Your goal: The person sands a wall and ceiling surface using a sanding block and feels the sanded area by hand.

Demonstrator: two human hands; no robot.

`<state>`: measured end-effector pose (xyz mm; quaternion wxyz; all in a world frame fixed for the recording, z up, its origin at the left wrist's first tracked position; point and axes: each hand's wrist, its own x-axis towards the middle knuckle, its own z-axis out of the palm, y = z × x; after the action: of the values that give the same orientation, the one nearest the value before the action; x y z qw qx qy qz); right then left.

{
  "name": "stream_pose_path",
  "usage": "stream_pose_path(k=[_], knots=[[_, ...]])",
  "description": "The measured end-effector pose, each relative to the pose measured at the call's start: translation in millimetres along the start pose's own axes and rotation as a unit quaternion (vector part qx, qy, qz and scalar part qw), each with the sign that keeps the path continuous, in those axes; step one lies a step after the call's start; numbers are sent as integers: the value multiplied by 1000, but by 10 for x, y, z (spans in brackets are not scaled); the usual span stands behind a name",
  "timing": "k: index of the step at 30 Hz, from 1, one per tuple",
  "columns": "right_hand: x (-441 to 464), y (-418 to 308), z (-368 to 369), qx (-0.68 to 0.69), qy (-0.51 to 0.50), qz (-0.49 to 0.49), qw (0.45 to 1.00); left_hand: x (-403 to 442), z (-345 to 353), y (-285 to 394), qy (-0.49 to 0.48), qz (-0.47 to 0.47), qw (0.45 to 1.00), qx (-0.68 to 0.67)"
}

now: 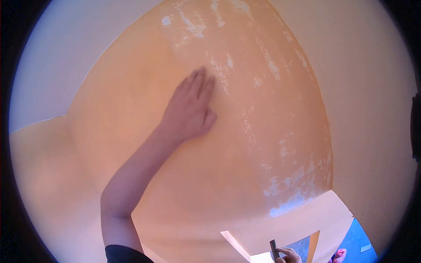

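My left hand (190,103) is raised against the orange-painted wall (210,175), palm toward it, with the fingers stretched out and the thumb to the right. Nothing shows in its grasp. To the right of its fingertips, the wall is marked with rough white patches (271,63). Low in the view, my right hand (289,255) is closed around a narrow, dark, bar-like tool (274,250) that stands nearly upright. The lower part of this tool and most of that hand are cut off by the frame's edge.
A pale surface (87,39) meets the orange wall along a curved edge at upper left. Another plain surface (359,87) borders it on the right. Below are an angular opening (302,247), a bluish floor (355,239), a small white piece (365,248) and something pink (340,255).
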<state>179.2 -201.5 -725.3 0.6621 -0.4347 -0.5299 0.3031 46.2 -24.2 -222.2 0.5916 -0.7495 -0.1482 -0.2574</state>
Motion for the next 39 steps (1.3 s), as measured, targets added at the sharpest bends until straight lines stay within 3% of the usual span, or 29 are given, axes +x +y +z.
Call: stream_pose_path(k=[2,4,5,7,8,11,14,16,17,19,21,22,24,26,28,30,33,35,39], knots=[[-47,9,-44,8,-19,19,1000,-65,-104,101,-26,14,1000,-8],[-114,-8,-101,144,-30,240,960,-112,-186,174,-54,22,998,-37],[-122,7,-107,142,-31,238,960,-122,-226,204,-52,20,998,-36],[-113,101,-86,41,68,5,997,-160,-301,265,-69,34,995,-56],[-123,127,-129,137,41,99,985,-188,-334,312,-68,31,996,-56],[-124,159,-195,201,29,163,965,-330,-410,452,-96,61,988,-101],[-5,11,-209,210,12,128,969,-401,-426,529,-137,107,955,-238],[164,-350,-189,219,-8,71,973,-396,-386,446,-64,92,964,-241],[263,-591,-204,233,-28,97,967,-367,-376,352,-71,92,961,-251],[537,-1010,-99,273,42,63,959,-218,-353,14,35,47,982,-180],[948,-1239,-133,79,-4,-192,978,-61,-300,-413,142,14,983,-114],[1161,-1477,-126,-60,64,-285,955,37,-316,-617,190,-4,978,-90],[1540,-2105,-30,-175,136,-392,893,159,-251,-959,291,-49,953,-73],[1952,-2473,129,-234,181,-452,842,183,-121,-1142,324,-92,939,-68],[2354,-2723,314,-250,217,-469,819,72,113,-1241,330,-133,934,-33],[2593,-2999,485,-291,241,-416,827,22,112,-1233,332,-127,934,-25],[2938,-3288,681,-322,266,-443,793,31,102,-1182,324,-134,936,-21],[3161,-3494,754,-387,318,-453,737,27,120,-1161,319,-154,935,-26],[3428,-3806,898,-382,365,-500,686,-23,25,-1221,336,-120,934,-26]])
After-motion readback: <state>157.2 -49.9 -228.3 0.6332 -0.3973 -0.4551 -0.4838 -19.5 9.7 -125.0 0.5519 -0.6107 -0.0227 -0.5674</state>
